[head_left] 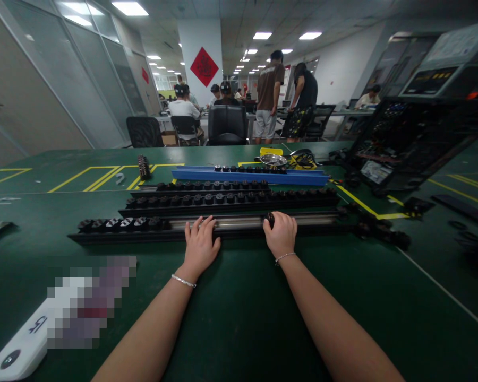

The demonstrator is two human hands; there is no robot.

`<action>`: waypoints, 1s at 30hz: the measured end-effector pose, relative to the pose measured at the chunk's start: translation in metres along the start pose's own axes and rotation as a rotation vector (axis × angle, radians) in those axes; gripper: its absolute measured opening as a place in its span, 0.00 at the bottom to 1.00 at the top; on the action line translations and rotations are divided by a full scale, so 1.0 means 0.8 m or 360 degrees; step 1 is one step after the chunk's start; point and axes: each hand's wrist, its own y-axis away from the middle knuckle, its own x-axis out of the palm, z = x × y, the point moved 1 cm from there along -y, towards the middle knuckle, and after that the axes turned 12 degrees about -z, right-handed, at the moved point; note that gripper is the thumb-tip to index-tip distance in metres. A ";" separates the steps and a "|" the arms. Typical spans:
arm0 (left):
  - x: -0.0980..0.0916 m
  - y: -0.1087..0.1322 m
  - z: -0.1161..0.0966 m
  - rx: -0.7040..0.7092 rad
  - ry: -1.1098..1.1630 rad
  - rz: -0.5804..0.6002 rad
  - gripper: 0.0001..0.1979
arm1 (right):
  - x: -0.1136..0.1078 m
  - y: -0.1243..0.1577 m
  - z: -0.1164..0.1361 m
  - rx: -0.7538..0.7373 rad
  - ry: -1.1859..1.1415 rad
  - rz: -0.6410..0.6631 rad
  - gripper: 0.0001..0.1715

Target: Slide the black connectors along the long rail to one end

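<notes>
The long black rail [239,223] lies across the middle of the frame and looks stiff and rather heavy. The left hand [201,245] rests flat on it, fingers slightly apart. The right hand [281,234] closes its fingers around a small black block [270,217] on the rail, probably light and hard, best pinched by its sides.
</notes>
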 end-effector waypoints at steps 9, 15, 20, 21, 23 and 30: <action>0.000 0.000 -0.002 0.0030 -0.0087 -0.0038 0.23 | -0.004 -0.005 -0.017 -0.0029 0.0020 -0.0013 0.20; 0.000 0.000 -0.003 0.0036 -0.0104 -0.0025 0.23 | -0.007 -0.007 -0.024 0.0015 0.0011 0.0031 0.22; 0.000 0.000 -0.003 0.0037 -0.0115 -0.0009 0.23 | -0.008 -0.008 -0.024 0.0018 0.0009 0.0045 0.21; 0.000 0.000 -0.003 0.0035 -0.0116 -0.0009 0.23 | -0.008 -0.009 -0.025 0.0016 0.0008 0.0050 0.21; -0.001 0.000 -0.003 0.0033 -0.0116 -0.0011 0.23 | -0.009 -0.009 -0.026 0.0012 0.0007 0.0054 0.21; -0.001 0.000 -0.004 0.0033 -0.0113 -0.0006 0.23 | -0.012 -0.012 -0.032 -0.0026 0.0050 0.0024 0.20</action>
